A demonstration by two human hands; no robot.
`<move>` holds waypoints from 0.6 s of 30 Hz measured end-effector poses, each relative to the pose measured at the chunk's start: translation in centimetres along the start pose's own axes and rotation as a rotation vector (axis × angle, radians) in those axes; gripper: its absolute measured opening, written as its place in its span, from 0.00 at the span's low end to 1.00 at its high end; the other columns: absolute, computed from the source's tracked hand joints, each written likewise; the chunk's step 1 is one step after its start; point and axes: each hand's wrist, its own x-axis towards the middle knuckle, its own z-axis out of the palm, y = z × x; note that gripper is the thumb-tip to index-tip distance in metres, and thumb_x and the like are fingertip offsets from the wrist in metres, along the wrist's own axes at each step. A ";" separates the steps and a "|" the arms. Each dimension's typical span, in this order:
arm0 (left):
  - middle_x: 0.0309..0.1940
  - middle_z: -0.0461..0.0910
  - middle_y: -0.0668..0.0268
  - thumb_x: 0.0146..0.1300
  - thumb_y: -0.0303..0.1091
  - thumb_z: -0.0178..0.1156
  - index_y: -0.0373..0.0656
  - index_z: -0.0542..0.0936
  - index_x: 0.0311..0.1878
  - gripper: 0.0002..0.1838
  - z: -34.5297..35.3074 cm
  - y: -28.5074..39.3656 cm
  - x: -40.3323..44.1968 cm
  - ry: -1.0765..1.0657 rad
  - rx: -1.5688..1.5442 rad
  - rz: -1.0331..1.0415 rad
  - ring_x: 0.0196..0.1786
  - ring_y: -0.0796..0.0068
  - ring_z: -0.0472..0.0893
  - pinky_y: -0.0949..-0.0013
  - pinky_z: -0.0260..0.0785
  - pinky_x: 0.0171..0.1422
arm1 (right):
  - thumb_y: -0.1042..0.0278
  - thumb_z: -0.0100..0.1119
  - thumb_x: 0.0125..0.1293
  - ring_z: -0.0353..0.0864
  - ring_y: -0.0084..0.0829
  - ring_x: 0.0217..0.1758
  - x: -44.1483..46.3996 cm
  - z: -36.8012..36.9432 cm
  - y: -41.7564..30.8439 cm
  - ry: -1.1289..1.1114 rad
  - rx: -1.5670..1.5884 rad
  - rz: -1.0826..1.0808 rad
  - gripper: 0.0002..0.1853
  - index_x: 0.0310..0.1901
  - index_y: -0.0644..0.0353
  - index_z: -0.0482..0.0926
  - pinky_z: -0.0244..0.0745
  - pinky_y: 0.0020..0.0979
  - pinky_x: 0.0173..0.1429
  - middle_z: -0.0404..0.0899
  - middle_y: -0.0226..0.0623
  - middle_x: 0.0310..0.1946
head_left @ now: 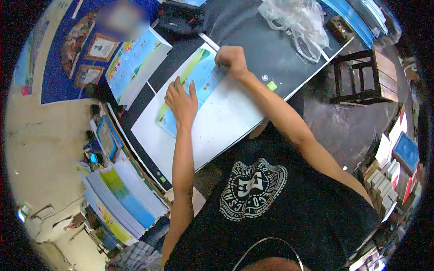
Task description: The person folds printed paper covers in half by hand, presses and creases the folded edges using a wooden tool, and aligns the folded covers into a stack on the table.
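Both hands work over a blue-and-green printed sheet (205, 81): the left hand (181, 100) lies open with fingers spread on its left side, while the right hand (231, 61) is curled closed at its far right end; whether it grips anything cannot be told. The sheet lies on a large white sheet (226, 124) on a black tabletop (275, 61).

Farther left stands a stack of similar printed sheets (135, 67). At the far side, a black bag (178, 19) keeps its contents out of sight; to the far right, a crumpled clear plastic bag (298, 27) is see-through, but what it holds, if anything, is hard to make out. A wooden stool (361, 79) stands on the floor at right, and books (384, 183) are piled at the right edge. Near left, thick paper stacks (126, 194) sit beside the table.

Hands cover parts of the printed sheet, and its small print is illegible. A blurred patch hides something at far left, beside framed portraits (101, 47). White lettering on the black T-shirt (280, 203) includes "DCSHOECO" and "APPAREL".
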 end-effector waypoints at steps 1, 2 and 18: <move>0.60 0.70 0.49 0.73 0.53 0.51 0.38 0.68 0.68 0.31 0.2 -0.3 -0.2 -0.001 0.014 -0.005 0.65 0.50 0.67 0.45 0.56 0.69 | 0.45 0.46 0.72 0.73 0.27 0.19 0.6 -0.8 -2.9 0.061 0.314 0.397 0.32 0.18 0.64 0.79 0.67 0.33 0.27 0.76 0.35 0.15; 0.60 0.70 0.49 0.72 0.53 0.51 0.38 0.68 0.68 0.31 0.7 -0.5 0.1 0.004 0.027 -0.016 0.65 0.50 0.68 0.45 0.56 0.69 | 0.46 0.44 0.73 0.73 0.26 0.19 2.1 -1.0 -2.2 0.027 0.241 0.339 0.32 0.19 0.64 0.78 0.67 0.32 0.28 0.76 0.34 0.15; 0.59 0.71 0.49 0.72 0.53 0.52 0.38 0.68 0.67 0.31 0.5 -0.9 -1.1 0.035 0.024 0.010 0.64 0.49 0.69 0.44 0.59 0.67 | 0.43 0.45 0.72 0.71 0.27 0.16 1.4 -2.2 -2.0 0.021 0.126 0.381 0.34 0.16 0.63 0.79 0.66 0.34 0.28 0.72 0.33 0.12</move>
